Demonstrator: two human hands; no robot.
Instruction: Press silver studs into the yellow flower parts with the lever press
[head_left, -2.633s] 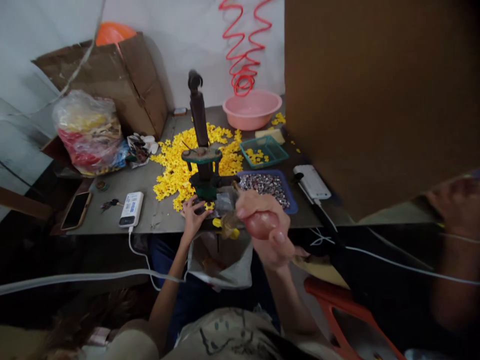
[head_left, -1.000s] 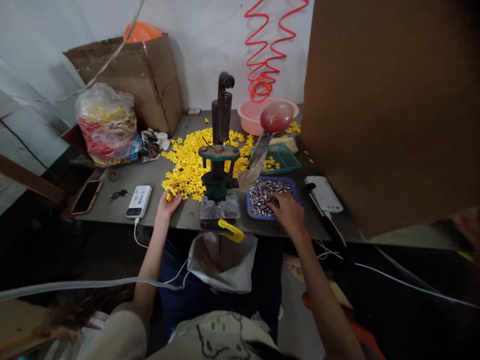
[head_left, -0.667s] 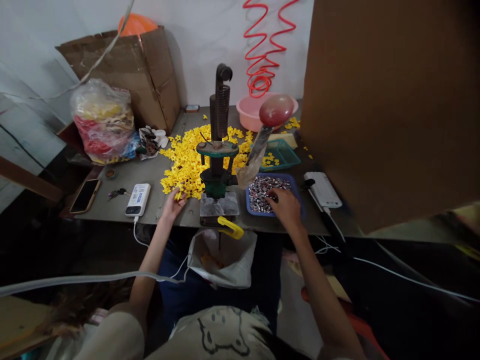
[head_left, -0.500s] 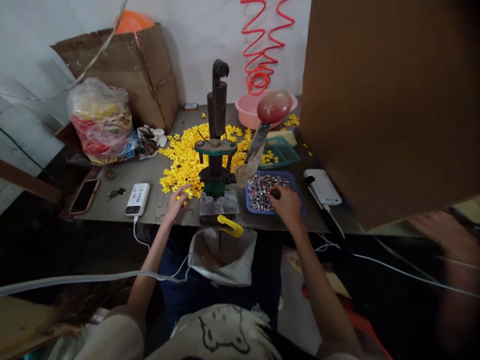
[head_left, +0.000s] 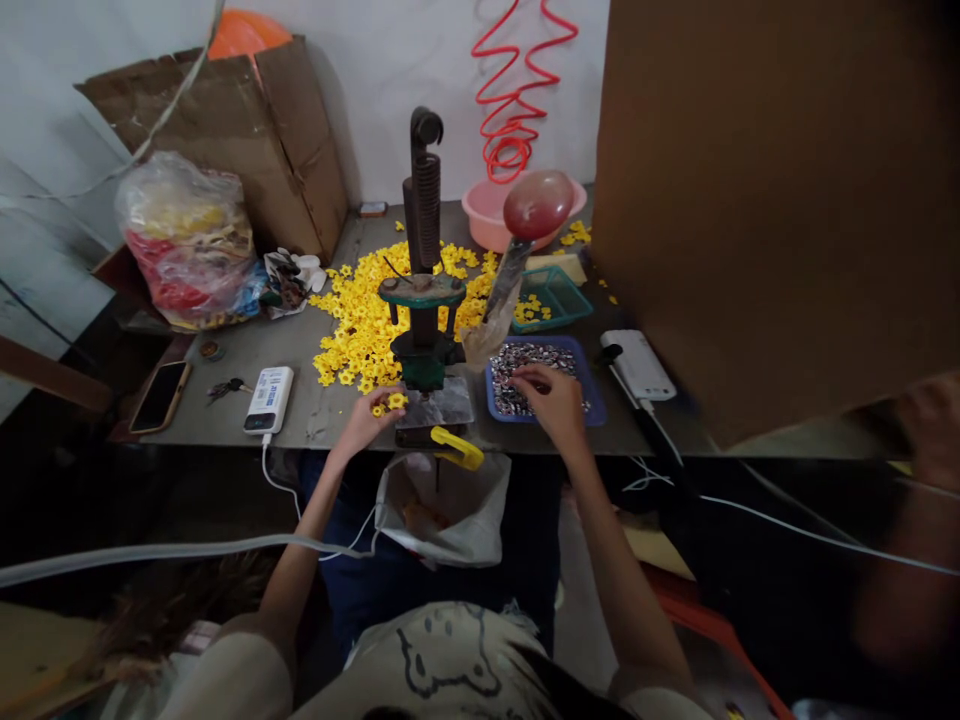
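My left hand is closed on small yellow plastic pieces, at the left edge of the press's base plate. Behind it spreads a heap of the same yellow pieces. The green hand press stands in the middle, its lever ending in a red ball knob. My right hand hovers over a blue tray full of small shiny metal parts. Its thumb and fingertips are pinched together; whether a part sits between them is too small to tell.
A yellow clip-like handle juts over an open white bag below the table edge. Left lie a power bank, keys and a phone. Right are a green basket, white charger and large cardboard sheet. Another person's arm shows far right.
My left hand has moved right from the heap to the press plate, now with yellow pieces in its fingers. My right hand stays over the tray, its fingers shifted slightly. The view has shifted a little.
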